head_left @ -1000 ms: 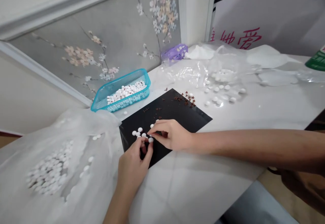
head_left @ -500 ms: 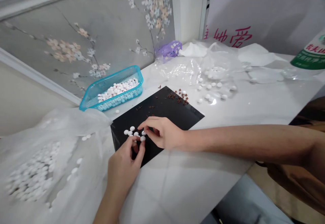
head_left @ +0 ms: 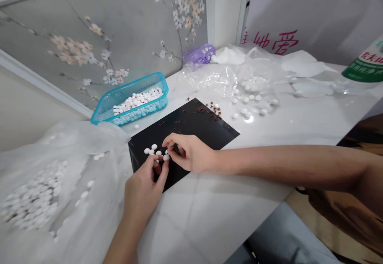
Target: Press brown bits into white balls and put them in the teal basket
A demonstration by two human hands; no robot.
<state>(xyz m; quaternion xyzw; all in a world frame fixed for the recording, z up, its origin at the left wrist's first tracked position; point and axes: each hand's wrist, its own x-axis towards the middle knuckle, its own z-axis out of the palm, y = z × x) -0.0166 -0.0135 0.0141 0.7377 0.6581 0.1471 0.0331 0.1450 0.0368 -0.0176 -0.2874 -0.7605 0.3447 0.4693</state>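
My left hand (head_left: 145, 186) pinches a small white ball (head_left: 166, 157) between thumb and fingertips, just above the black sheet (head_left: 215, 134). Close against that ball, my right hand (head_left: 193, 152) has its thumb and forefinger drawn together; anything between them is too small or hidden to make out. Several loose white balls (head_left: 154, 147) lie on the sheet beside my left fingertips, partly covered by both hands. Small brown star-shaped pieces (head_left: 211, 114) are scattered at the sheet's far corner.
A blue plastic basket (head_left: 101, 112) of white balls stands behind the sheet. At left lies a clear plastic bag (head_left: 98, 212) with many balls. More plastic bags (head_left: 215, 80) and loose balls (head_left: 263, 112) are at the back right, near a green-labelled bottle (head_left: 365, 70).
The view has shifted slightly, moving both hands and the sheet a little up and left in the picture. My right fingertips have come closer to the ball in my left hand.
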